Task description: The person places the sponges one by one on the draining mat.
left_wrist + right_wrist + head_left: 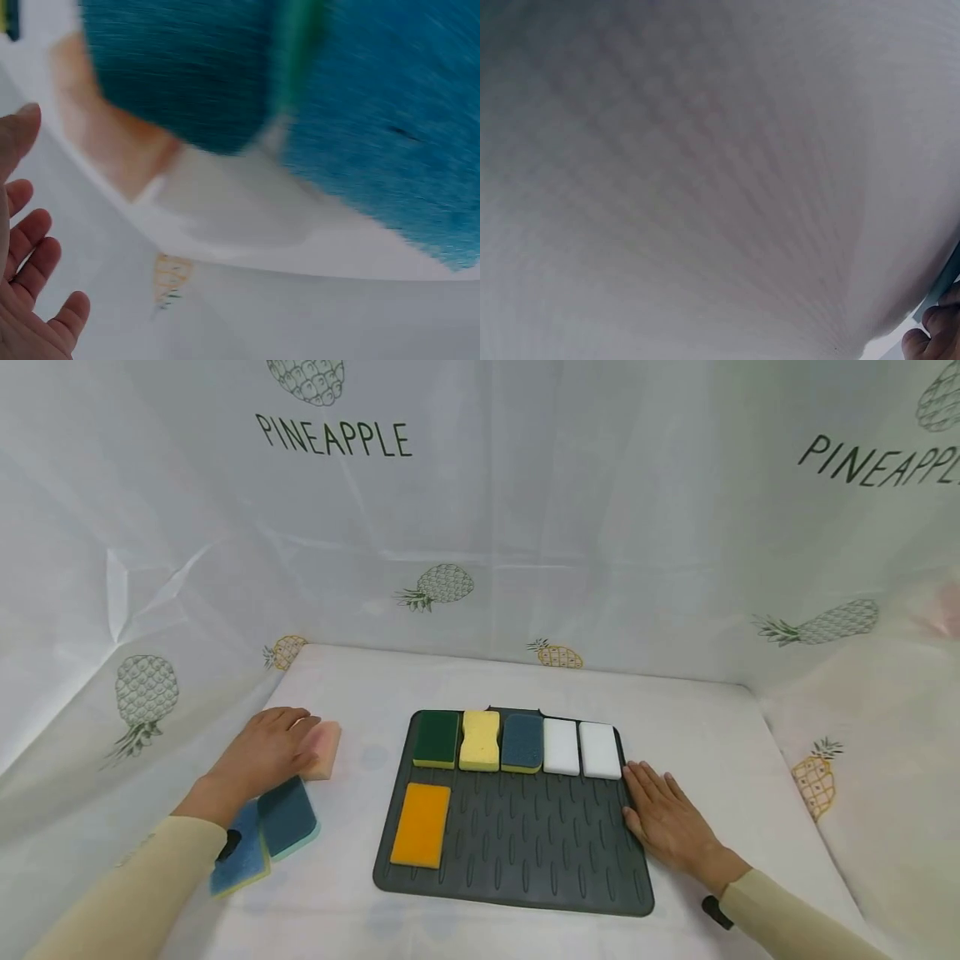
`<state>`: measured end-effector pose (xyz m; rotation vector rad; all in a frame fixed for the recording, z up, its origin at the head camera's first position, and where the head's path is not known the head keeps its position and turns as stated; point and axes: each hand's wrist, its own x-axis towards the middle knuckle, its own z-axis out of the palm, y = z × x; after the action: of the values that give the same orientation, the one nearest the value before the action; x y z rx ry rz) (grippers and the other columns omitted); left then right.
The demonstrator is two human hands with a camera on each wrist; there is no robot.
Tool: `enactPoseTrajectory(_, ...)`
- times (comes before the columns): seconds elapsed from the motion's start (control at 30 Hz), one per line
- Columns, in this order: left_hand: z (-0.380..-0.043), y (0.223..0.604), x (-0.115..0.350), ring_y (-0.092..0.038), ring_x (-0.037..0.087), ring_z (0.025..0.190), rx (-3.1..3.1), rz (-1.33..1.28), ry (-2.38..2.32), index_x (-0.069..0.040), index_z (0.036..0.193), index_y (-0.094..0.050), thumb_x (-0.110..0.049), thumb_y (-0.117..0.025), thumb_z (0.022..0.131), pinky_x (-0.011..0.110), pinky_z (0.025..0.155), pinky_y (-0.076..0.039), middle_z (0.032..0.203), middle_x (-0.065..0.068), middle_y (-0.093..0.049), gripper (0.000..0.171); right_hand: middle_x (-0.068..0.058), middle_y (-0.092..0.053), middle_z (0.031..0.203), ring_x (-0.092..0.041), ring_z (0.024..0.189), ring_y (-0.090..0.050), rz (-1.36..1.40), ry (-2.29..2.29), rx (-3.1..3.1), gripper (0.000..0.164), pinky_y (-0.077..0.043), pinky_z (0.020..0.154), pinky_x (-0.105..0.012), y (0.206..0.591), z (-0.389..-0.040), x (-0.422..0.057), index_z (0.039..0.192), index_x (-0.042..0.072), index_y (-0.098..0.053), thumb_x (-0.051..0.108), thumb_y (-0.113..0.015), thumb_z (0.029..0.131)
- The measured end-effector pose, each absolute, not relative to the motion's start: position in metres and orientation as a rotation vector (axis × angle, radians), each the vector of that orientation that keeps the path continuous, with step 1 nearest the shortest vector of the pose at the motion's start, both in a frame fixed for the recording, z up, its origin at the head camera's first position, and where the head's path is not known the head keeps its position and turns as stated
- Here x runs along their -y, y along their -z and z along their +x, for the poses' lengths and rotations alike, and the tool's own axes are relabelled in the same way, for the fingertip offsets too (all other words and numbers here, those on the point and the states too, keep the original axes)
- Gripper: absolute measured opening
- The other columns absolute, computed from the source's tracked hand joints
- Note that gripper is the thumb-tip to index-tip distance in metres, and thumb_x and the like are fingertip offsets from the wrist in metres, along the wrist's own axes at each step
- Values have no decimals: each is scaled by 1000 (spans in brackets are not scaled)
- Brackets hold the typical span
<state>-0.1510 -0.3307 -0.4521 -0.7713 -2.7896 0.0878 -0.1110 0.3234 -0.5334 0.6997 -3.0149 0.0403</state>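
My left hand (266,750) lies at the left of the table, its fingers reaching over the near side of a pink sponge (327,750). In the left wrist view that hand (30,300) shows relaxed, spread fingers with nothing in them, and the picture is blurred. By the left forearm lie a teal sponge (287,814) and a blue sponge (242,853). My right hand (663,818) rests flat, fingers straight, at the right edge of a dark grey ribbed mat (525,835). The right wrist view shows only fingertips (937,330) and blurred white cloth.
On the mat's far row sit a dark green sponge (437,737), a yellow one (480,740), a blue one (522,742) and two white ones (581,748). An orange sponge (421,823) lies at its near left. White pineapple-print cloth walls enclose the table.
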Motion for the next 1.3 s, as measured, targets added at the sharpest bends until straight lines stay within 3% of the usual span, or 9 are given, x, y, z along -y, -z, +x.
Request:
enactPoseTrajectory(0.3,-155,465,336,-54,46,127,2873,-721,-78,5,138,-59,-33,-86,89,65,109,-44,135,27,-61,68,-24,-38,167,-45,154,-36,701,-26,2998,66,-29,124,-63,534,-110,-323,159,-9,-36,29,-54,108)
enactPoseTrajectory(0.7,-152,459,325,-35,51,146,3059,-555,-31,9,155,-38,-44,-83,90,76,117,-26,157,33,-43,95,-24,-39,166,-44,154,-37,697,-37,2992,66,-30,124,-63,533,-109,-322,159,-9,-37,29,-54,107)
enactPoseTrajectory(1.0,-149,456,323,-48,48,135,2968,-671,-27,7,149,-46,-43,-89,84,70,117,-34,144,29,-54,92,-24,-38,166,-44,154,-36,688,-42,3003,66,-29,124,-63,532,-109,-321,159,-8,-37,30,-54,108)
enactPoseTrajectory(1.17,-147,459,324,-44,48,134,3004,-645,-15,6,150,-41,-49,-92,76,72,117,-32,144,30,-50,105,-24,-38,166,-44,154,-36,691,-39,2999,66,-29,124,-63,533,-109,-321,159,-8,-37,30,-54,108)
enactPoseTrajectory(1.3,-150,463,326,-43,48,134,3006,-651,-45,9,148,-40,-46,-93,75,73,116,-32,145,31,-48,106,-24,-38,167,-44,154,-37,690,-38,2994,66,-29,124,-63,534,-109,-321,159,-8,-37,30,-54,108)
